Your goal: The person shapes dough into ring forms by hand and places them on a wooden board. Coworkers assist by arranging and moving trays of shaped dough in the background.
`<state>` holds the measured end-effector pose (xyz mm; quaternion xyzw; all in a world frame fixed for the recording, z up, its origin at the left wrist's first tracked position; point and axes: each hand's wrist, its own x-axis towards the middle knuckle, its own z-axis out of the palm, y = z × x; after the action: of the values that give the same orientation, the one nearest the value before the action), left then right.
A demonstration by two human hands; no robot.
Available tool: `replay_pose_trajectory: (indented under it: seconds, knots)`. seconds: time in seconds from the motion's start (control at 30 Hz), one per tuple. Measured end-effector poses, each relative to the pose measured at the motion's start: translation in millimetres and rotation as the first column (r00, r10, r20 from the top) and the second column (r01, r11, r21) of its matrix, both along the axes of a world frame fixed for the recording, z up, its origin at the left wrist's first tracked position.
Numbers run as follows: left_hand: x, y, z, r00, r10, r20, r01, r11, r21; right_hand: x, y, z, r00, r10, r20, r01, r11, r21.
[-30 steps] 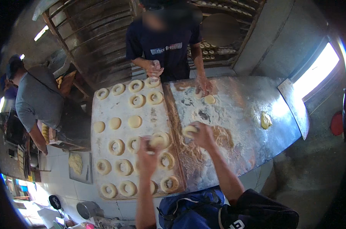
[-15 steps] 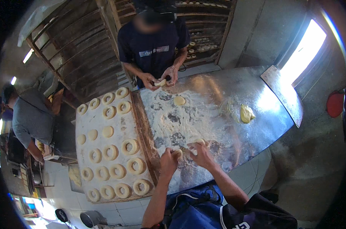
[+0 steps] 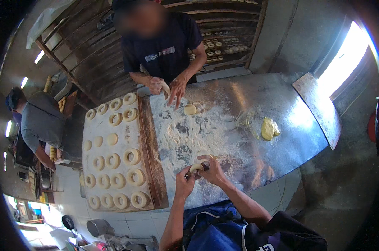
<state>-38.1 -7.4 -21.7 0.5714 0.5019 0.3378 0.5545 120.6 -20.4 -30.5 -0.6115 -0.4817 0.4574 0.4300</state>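
Observation:
Just over the near edge of the table, my left hand (image 3: 184, 183) pinches a pale dough piece (image 3: 195, 167), bent like part of a ring. My right hand (image 3: 212, 171) meets it from the other side, its fingers curled on the same dough. A second bit of pale dough (image 3: 203, 157) shows beyond my right fingers; whether it lies on the table or is part of the held piece I cannot tell. Across the table a co-worker's hand grips a dough strip (image 3: 165, 88). A dough round (image 3: 190, 109) lies on the floured top near that person's other hand.
To the left, a floured board (image 3: 126, 180) carries several dough rings and a few flat rounds. A yellowish lump (image 3: 270, 128) sits on the metal table (image 3: 294, 142). A sheet (image 3: 317, 111) stands along its right end. Racks are behind, and another person (image 3: 41, 121) works far left.
My hands have come together, the right moving left onto the dough. The co-worker's hands have parted, one keeping the dough and the other lowering toward the table. The view has shifted slightly.

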Motion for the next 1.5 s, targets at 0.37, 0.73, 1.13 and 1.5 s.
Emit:
replay_pose_trajectory:
  seconds: [0.37,0.73,1.13,1.5]
  knots:
    - [29,-22,-9,0.743,0.2,0.638,0.038,0.94,-0.338,35,0,12,0.639,0.156,-0.753,-0.245,0.969,-0.007]
    - [17,7,-24,0.974,0.225,-0.012,-0.214,0.941,0.262,-15,8,-12,0.999,0.026,0.041,-0.026,1.0,-0.013]
    - [-41,25,-22,0.853,0.353,0.384,-0.375,0.927,-0.02,-91,18,38,0.995,0.094,-0.031,-0.095,0.995,-0.022]
    - [-114,35,-19,0.28,0.508,0.815,-0.195,0.861,-0.47,-155,36,41,0.994,0.056,0.09,-0.054,0.998,-0.022]
